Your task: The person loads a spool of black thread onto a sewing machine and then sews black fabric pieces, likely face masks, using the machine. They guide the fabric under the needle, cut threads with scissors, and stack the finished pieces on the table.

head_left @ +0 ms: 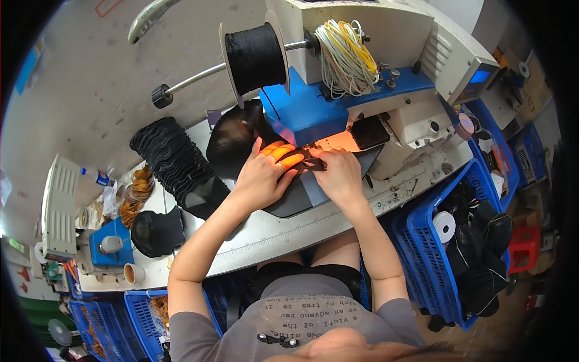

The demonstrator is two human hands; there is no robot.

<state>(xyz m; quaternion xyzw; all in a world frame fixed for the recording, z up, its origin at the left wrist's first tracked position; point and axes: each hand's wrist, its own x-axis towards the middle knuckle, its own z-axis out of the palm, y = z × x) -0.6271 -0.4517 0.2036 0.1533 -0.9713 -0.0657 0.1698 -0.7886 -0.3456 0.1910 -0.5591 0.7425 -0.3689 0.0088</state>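
Both my hands are at the lit sewing area of a blue and cream sewing machine [310, 114]. My left hand [259, 178] has its thumb and forefinger closed at the edge of a black shoe-upper-like piece [235, 139], with the other fingers spread over it. My right hand [339, 175] is closed, pinching a small dark edge near the needle area. Orange light falls on the left fingers. The needle is hidden, and I cannot tell whether both hands grip the same piece.
A stack of black pieces [172, 160] lies left, near a single black piece [158, 232] and paper cup [134, 274]. Above are a black tape spool [256, 57] and bundled cord [347, 57]. A blue crate [425, 238] holding black pieces stands right of the metal table [265, 238].
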